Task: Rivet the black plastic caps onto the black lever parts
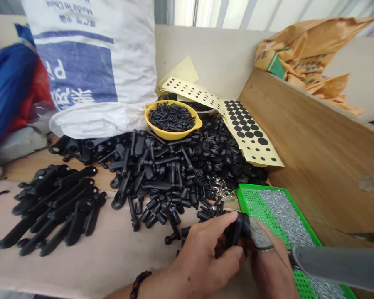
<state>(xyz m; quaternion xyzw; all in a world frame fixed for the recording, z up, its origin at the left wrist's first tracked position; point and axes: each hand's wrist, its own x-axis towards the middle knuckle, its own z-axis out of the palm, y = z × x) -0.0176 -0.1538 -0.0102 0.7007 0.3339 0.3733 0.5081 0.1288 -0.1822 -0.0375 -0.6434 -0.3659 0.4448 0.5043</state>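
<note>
A black plastic arm-like part (237, 229) with a round end is between my hands, low in the view right of the middle. My left hand (202, 251) is closed on it, thumb and forefinger on its near side. My right hand (269, 261), with a grey cover on one finger, grips the round end from the right. Its other fingers are partly hidden. Next to the right hand, a grey blurred bar-shaped object (339, 265) reaches in from the right edge; whether the hand touches it I cannot tell. Loose black cylindrical pieces (151, 211) lie just beyond my hands.
A green tray (264, 216) of small silvery metal pieces lies at right beside a wooden board (305, 158). Behind the heap of black parts (152, 162) stand a yellow bowl (171, 133) of black screw-like pieces and a white sack (127, 54). Long black assemblies (59, 207) lie left.
</note>
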